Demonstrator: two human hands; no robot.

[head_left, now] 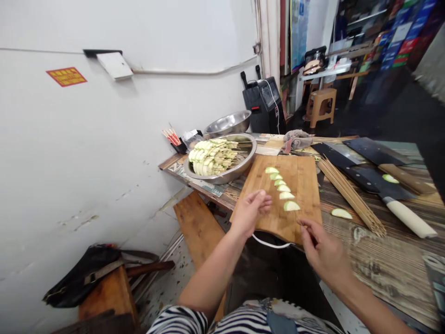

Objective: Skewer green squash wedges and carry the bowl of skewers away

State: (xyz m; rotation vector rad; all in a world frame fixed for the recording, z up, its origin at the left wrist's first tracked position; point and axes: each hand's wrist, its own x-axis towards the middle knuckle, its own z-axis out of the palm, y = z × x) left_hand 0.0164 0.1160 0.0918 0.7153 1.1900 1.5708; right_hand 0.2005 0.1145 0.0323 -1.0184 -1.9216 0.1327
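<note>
On a wooden cutting board [308,185], several pale slices with green skin [291,206] lie in a slanting row. My right hand [323,250], at the board's near right corner, pinches the end of a thin skewer [298,217] pointing at the nearest slice. Whether it passes through the slices is too fine to tell. My left hand [251,212] hovers over the board's left side, fingers loosely bent and apart, with nothing visible in it. Beyond it, a metal bowl [252,153] holds a pile of skewered slices [212,157].
Right of the board lie a bundle of bamboo skewers [351,195], a loose slice [341,213] and several knives, one with a pale handle [410,217]. A rag [297,140] is behind the board. Another metal bowl [229,123] and a black speaker box [264,104] stand farther back.
</note>
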